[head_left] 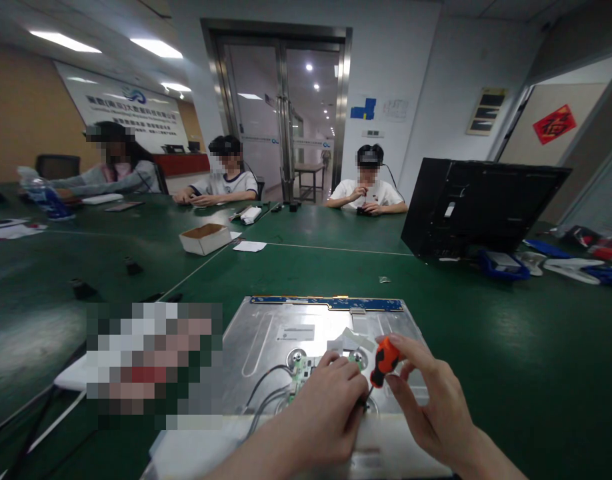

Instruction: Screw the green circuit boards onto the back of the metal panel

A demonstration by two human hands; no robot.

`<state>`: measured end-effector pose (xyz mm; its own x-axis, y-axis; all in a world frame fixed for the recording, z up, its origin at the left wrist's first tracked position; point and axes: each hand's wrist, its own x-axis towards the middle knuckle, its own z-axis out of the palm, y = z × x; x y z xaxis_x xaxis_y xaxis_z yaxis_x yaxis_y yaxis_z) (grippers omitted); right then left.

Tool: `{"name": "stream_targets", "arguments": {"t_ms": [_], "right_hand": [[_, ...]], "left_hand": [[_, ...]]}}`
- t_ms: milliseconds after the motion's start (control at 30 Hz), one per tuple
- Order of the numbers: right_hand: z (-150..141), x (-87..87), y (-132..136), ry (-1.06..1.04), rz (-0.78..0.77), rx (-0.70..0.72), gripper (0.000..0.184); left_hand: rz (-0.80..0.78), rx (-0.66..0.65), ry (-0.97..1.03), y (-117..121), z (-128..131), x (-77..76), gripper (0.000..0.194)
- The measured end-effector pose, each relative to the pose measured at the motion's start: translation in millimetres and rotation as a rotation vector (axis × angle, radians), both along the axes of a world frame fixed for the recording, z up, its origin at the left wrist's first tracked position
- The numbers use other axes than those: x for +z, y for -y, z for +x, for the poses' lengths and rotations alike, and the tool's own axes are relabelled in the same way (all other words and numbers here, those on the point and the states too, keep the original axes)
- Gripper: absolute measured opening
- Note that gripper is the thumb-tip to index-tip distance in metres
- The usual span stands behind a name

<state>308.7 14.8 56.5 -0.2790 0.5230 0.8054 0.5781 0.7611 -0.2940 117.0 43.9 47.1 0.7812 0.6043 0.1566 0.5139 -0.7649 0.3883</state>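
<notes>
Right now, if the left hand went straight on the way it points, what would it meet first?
Most likely the screwdriver, held by the right hand, just ahead of the left hand; depth there is unclear.

green circuit board (305, 368) partly hidden by left hand (335, 395), forearms (281, 443) cut off below, label (297, 333) illegible

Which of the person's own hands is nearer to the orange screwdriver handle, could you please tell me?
The right. The right hand holds the orange handle between thumb and fingers, while the left hand is lower and to its left, close to the thin shaft.
</notes>
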Motion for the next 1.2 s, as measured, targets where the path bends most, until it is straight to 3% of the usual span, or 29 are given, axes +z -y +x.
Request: {"name": "stream_targets", "arguments": {"t_ms": [200, 467, 600, 867, 1200], "right_hand": [[0, -11.0, -2, -0.158, 0.031, -0.077, 0.042], [-2, 3.6, -2, -0.052, 0.043, -0.026, 0.041], [-1, 2.3, -1, -0.029, 0.011, -0.012, 0.044], [-3, -11.9, -4, -0.272, 0.021, 0.015, 0.054], [-2, 2.3, -1, -0.062, 0.022, 0.002, 0.043]], "left_hand": [[-0.011, -0.003, -0.026, 0, 0, 1.3, 0.014], [0.022, 0.013, 0.002, 1, 1, -1.2, 0.012], [0.030, 0.011, -0.006, 0, 0, -0.9, 0.008], [-0.002, 0.004, -0.012, -1, 0, 1.7, 0.016], [0.024, 0.003, 0.000, 0, 1, -1.8, 0.009]]}}
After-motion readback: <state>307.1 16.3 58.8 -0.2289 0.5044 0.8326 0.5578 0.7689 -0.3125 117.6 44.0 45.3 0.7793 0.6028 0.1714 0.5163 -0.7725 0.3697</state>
